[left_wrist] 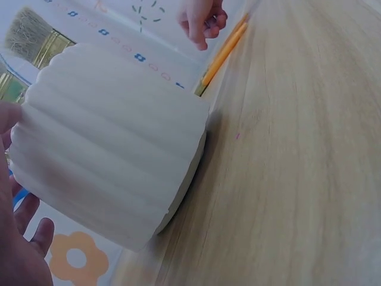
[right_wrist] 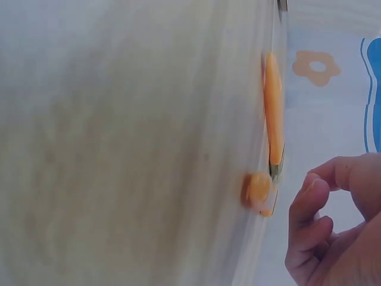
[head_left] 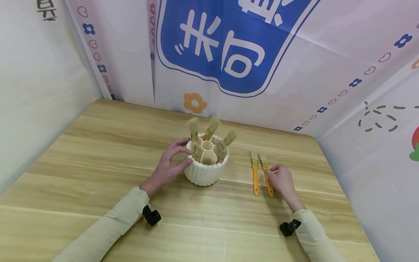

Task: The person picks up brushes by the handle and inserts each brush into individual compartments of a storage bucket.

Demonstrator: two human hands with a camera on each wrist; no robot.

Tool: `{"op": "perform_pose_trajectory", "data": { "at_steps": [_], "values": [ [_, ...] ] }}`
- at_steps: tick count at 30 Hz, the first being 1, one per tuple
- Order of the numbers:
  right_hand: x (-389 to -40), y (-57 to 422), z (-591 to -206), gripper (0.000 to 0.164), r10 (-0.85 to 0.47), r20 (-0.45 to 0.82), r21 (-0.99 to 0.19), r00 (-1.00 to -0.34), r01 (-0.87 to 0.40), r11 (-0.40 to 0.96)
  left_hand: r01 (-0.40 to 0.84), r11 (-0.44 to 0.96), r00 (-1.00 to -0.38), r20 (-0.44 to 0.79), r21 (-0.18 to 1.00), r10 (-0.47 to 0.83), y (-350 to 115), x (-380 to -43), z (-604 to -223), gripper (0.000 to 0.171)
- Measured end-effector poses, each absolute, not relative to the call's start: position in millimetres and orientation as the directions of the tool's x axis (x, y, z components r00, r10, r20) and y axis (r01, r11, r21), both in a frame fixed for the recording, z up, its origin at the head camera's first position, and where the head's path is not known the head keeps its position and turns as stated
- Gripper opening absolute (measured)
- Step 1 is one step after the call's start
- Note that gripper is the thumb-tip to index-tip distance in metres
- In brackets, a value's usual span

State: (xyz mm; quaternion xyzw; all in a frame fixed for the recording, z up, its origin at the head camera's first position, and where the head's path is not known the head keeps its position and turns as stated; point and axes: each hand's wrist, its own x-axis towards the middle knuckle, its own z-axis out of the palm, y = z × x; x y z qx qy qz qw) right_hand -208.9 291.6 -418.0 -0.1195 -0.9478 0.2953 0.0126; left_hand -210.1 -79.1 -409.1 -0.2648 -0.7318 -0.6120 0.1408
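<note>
A white ribbed pot point(head_left: 205, 174) stands on the wooden table with several bristle brushes point(head_left: 212, 125) in it, bristles up, around a central ring insert point(head_left: 207, 146). My left hand point(head_left: 171, 162) holds the pot at its left side, thumb at the rim and the other fingers spread behind. To the right lie two flat paintbrushes with orange handles, the left paintbrush point(head_left: 255, 174) and the right paintbrush point(head_left: 270, 185). My right hand point(head_left: 281, 178) hovers close over the right paintbrush with loosely bent fingers. A gap shows between hand and handles point(left_wrist: 225, 53) in the left wrist view.
White printed sheets point(head_left: 127, 51) rise as walls behind the table and at both sides. The table's back edge point(head_left: 147, 106) runs close behind the pot. Each sleeve carries a small black wrist camera, the left camera point(head_left: 152, 215) and the right camera point(head_left: 289, 227).
</note>
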Motion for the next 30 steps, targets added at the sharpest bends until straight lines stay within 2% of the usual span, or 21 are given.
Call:
{"op": "perform_pose_trajectory", "data": {
  "at_steps": [4, 12, 17, 22, 30],
  "values": [
    [-211, 293, -418, 0.032, 0.229, -0.068, -0.56, -0.971, 0.227, 0.797, 0.553, 0.119, -0.824, 0.521, 0.824, 0.221, -79, -203, -398, 0.014],
    [-221, 296, -420, 0.025, 0.189, -0.128, -0.525, -0.974, 0.228, 0.82, 0.565, 0.122, -0.819, 0.536, 0.816, 0.205, -82, -218, -424, 0.018],
    [-226, 296, -420, 0.04, 0.17, -0.196, -0.473, -0.966, 0.245, 0.846, 0.582, 0.119, -0.806, 0.552, 0.804, 0.216, -82, -220, -425, 0.017],
    [-232, 294, -417, 0.043, 0.173, -0.257, -0.415, -0.951, 0.27, 0.869, 0.583, 0.12, -0.805, 0.553, 0.803, 0.213, -83, -220, -425, 0.016],
    [-237, 299, -416, 0.033, 0.189, -0.292, -0.427, -0.938, 0.305, 0.851, 0.576, 0.119, -0.81, 0.545, 0.809, 0.216, -83, -219, -425, 0.016]
  ]
}}
